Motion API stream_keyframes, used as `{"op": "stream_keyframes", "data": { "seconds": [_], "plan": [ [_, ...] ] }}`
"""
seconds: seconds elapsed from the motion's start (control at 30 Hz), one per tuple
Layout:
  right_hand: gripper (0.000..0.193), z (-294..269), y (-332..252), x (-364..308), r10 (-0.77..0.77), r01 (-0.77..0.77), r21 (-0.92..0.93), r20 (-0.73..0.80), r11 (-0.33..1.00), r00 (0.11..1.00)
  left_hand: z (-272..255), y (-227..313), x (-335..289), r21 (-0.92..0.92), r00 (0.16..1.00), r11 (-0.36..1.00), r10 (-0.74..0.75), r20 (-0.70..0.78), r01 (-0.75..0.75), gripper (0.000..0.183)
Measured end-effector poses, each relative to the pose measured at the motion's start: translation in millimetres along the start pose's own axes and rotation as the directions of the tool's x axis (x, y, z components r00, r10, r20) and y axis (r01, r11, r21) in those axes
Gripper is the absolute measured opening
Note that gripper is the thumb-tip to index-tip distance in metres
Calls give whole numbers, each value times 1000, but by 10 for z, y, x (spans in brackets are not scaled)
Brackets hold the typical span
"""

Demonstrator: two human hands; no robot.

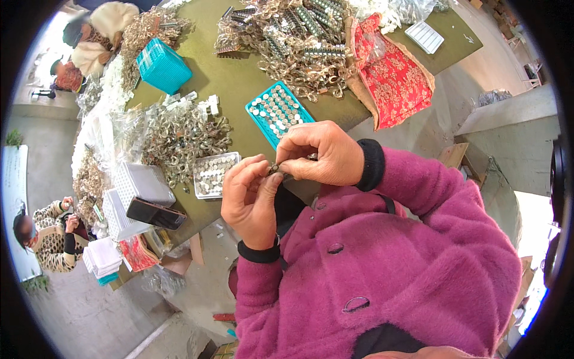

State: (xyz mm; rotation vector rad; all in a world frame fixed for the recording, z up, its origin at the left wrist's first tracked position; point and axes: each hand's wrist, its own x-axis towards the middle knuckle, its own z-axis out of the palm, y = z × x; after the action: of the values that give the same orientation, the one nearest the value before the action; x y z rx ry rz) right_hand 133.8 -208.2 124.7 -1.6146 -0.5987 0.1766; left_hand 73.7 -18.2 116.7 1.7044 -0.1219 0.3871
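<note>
My left hand (251, 200) and my right hand (326, 154) meet in front of my chest, at the table's near edge. Both are closed, pinching a small metal piece (275, 168) between thumbs and fingertips. Fingers cover most of it, so its exact kind stays unclear. Just beyond my right hand is a teal tray (253, 119) with rows of small, round, silvery pieces (277, 110). A white tray (201, 194) of similar round pieces stands to the left of my left hand.
On the green table (221, 78) lie heaps of shiny metal bands (185, 140) and linked pieces (293, 42). Stacked teal baskets (163, 66), white baskets (142, 186), a dark phone (155, 213) and red floral cloth (391, 75) surround them. Another person (54, 239) works at left.
</note>
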Motion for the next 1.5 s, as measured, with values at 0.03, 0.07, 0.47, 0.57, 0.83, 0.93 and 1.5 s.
{"op": "stream_keyframes", "data": {
  "seconds": [0.03, 0.07, 0.47, 0.57, 0.83, 0.93, 1.5],
  "plan": [
    [9, -10, 16, -4, 65, -69, 109, 47, 992, 997, -7, 9, -16, -73, 996, 993, -88, 8, 88, 24],
    [9, -19, 32, -7, 123, -142, 212, 101, 967, 987, -13, 11, -15, -182, 986, 970, -149, 69, 160, 25],
    [9, -255, 53, 47, 359, -485, 287, 394, 826, 846, -76, -51, 103, -385, 845, 768, -369, 387, 512, 21],
    [11, -291, 63, 51, 230, -224, -56, 293, 973, 928, -94, -52, 125, -322, 829, 788, -387, 405, 525, 20],
    [17, -192, 46, 61, 150, -192, 119, 298, 974, 943, -95, -129, 139, -343, 905, 851, -302, 298, 397, 22],
    [17, -160, 60, 93, 189, -262, 180, 341, 948, 921, -111, -184, 133, -342, 932, 885, -221, 288, 315, 25],
    [20, -150, 218, 183, 156, -172, 126, 130, 977, 979, -99, -316, 393, -331, 874, 835, -314, 370, 440, 29]
  ]
}}
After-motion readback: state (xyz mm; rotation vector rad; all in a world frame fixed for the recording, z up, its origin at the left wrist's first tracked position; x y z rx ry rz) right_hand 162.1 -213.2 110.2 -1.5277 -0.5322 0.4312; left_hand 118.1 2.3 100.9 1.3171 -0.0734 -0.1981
